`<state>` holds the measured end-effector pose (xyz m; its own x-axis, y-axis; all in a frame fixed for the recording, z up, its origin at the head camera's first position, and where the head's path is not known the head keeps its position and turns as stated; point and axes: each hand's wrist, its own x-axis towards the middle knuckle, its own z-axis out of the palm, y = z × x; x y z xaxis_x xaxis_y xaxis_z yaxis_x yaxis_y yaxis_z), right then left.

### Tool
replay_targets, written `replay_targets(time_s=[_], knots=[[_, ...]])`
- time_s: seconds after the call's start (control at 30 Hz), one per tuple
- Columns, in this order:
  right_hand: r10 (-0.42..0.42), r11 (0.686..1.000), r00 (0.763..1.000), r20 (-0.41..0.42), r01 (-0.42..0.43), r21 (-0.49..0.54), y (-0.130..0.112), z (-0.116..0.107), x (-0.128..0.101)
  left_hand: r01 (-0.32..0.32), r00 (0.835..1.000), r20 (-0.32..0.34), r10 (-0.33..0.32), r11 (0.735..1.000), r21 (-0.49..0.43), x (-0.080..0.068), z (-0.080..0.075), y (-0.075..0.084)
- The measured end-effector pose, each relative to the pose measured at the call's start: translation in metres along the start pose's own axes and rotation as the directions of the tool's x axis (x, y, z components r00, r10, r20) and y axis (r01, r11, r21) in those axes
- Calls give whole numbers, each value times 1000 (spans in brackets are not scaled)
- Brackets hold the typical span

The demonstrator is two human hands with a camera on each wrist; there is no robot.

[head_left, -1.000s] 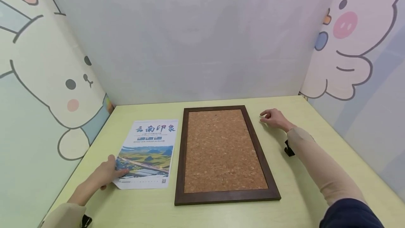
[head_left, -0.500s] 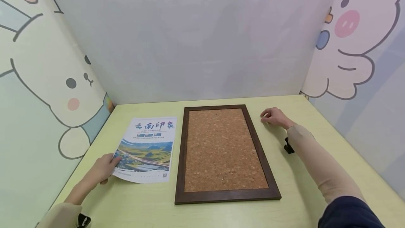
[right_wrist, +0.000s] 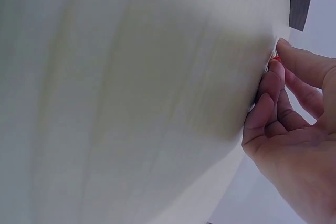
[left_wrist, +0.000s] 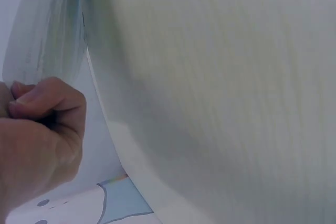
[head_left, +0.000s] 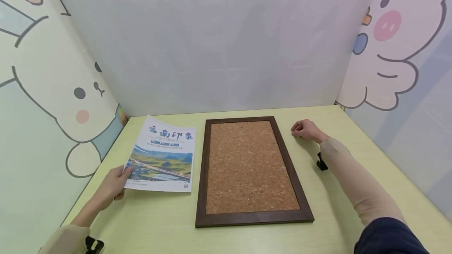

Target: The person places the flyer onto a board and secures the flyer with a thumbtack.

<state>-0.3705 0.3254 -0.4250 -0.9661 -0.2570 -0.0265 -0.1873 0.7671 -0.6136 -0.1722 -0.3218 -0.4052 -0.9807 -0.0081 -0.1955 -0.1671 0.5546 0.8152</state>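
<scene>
My left hand [head_left: 112, 185] pinches a printed poster [head_left: 166, 140] by its lower left edge, with the thumb on top. The sheet is raised off the table and bends slightly; it bears large blue lettering and a landscape picture. In the left wrist view the curled fingers [left_wrist: 50, 100] hold the poster's edge. My right hand [head_left: 308, 130] rests low at the table, right of the framed cork board [head_left: 250, 167]. Between its thumb and index fingertip, the right wrist view shows a sliver of a small red thing [right_wrist: 276, 59]; its kind is mostly hidden by the fingers.
The cork board lies flat on the pale yellow table [head_left: 162, 226], its dark brown frame between the two hands. Wall panels with cartoon animals stand left and right, and a plain pale wall [head_left: 226, 50] closes the back.
My left hand has taken hold of the poster's edge and lifted the sheet from the table, tilting it up and away. My right hand has barely moved; its fingertips have drawn together.
</scene>
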Motion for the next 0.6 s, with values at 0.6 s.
replay_targets(time_s=[0.6], knots=[[25,1000,1000,9,-25,-1,1,-1,1,-22,999,-50,16,992,-127,1,-1,15]])
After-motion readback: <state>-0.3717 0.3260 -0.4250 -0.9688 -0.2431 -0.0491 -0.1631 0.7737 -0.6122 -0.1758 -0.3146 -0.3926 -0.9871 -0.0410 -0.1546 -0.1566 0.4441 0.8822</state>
